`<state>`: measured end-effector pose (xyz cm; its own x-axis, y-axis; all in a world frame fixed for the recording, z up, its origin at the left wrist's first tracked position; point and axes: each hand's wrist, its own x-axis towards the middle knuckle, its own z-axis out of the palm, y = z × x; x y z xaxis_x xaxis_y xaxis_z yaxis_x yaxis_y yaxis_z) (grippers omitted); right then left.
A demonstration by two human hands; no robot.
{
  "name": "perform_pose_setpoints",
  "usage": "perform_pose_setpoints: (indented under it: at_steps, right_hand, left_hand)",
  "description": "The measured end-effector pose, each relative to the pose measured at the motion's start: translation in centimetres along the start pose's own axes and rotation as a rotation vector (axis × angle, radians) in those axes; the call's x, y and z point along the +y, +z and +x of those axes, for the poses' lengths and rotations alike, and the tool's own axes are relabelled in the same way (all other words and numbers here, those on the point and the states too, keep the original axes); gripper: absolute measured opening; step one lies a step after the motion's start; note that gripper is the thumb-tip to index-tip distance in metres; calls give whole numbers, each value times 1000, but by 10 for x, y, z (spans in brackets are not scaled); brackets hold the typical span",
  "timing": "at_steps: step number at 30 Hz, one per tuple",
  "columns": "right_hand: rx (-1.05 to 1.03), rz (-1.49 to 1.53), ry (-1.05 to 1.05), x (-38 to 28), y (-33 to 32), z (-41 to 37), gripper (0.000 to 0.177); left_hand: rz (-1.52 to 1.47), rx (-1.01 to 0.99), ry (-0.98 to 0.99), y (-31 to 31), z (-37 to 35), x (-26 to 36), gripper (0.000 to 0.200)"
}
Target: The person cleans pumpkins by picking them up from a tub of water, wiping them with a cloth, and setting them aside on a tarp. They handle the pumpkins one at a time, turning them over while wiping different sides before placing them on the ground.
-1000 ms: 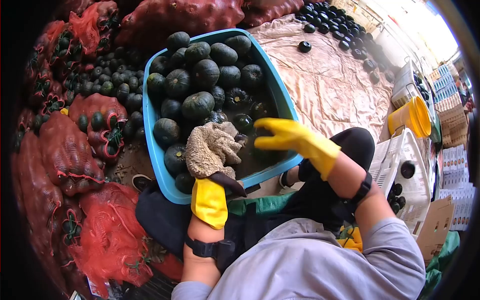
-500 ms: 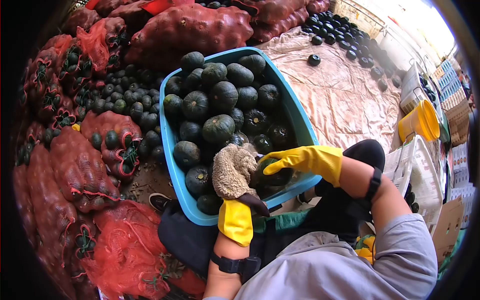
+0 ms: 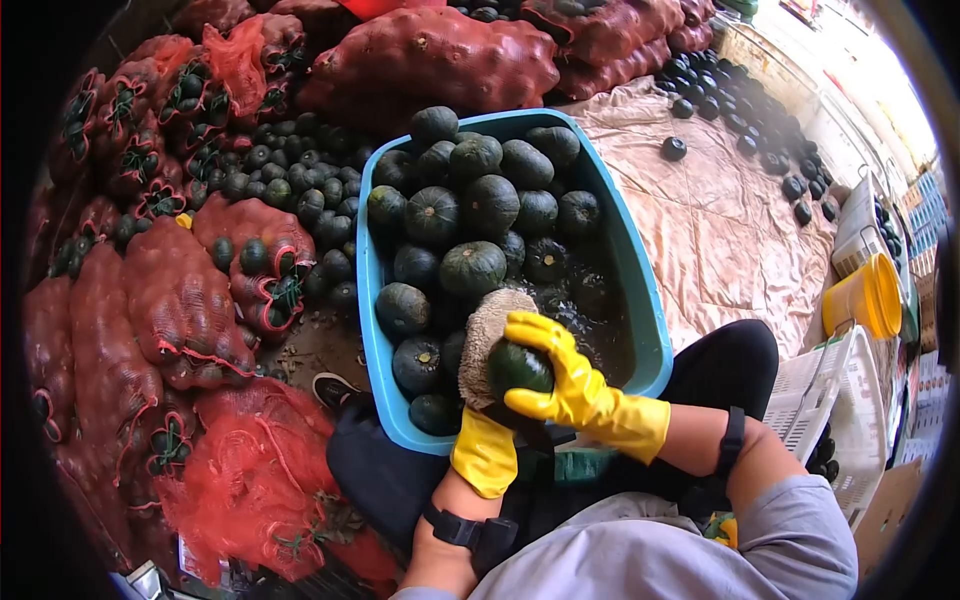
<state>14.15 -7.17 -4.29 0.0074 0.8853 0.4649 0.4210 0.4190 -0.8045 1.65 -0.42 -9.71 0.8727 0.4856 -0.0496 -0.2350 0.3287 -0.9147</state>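
A blue tub point(image 3: 655, 345) holds water and a heap of dark green squashes point(image 3: 473, 268). Over its near end, my right hand point(image 3: 570, 385), in a yellow glove, has its fingers wrapped round a green squash point(image 3: 520, 370). My left hand point(image 3: 490, 350) wears a tan fuzzy mitt point(image 3: 486, 340) over a yellow glove and presses against the left side of that squash. The mitt hides the left fingers.
Red mesh sacks point(image 3: 180, 300) of squashes line the left and back. Loose squashes point(image 3: 300, 180) lie left of the tub. Rightward are a tan sheet point(image 3: 690, 210), a yellow bucket point(image 3: 865, 297) and white crates point(image 3: 810, 400).
My right hand has closed round a squash and lifted it from the water against the mitt. The view has shifted, so the tub appears further right.
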Motion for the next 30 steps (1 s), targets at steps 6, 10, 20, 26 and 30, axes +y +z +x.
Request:
perform_pose_setpoints:
  at_steps: [6,10,20,26,30]
  right_hand:
    - [177,58,245,14,-1,12,67]
    - [-26,223,351,3,-22,21,50]
    - [406,979,691,-1,7,18,49]
    - [-297,-126,451,-19,-41,30,77]
    - [-360,291,533,1,-32,9,70]
  left_hand:
    - [-2504,193,-624,25,2,-63,49]
    - [-2974,145,-1153,22,-10,-58,71]
    - [-2430,171,-871,23,-9,-40,43]
    - [-2578,60,-852,36,-24,-69,50]
    - [-2416,176,-691,41,-20,-37,40]
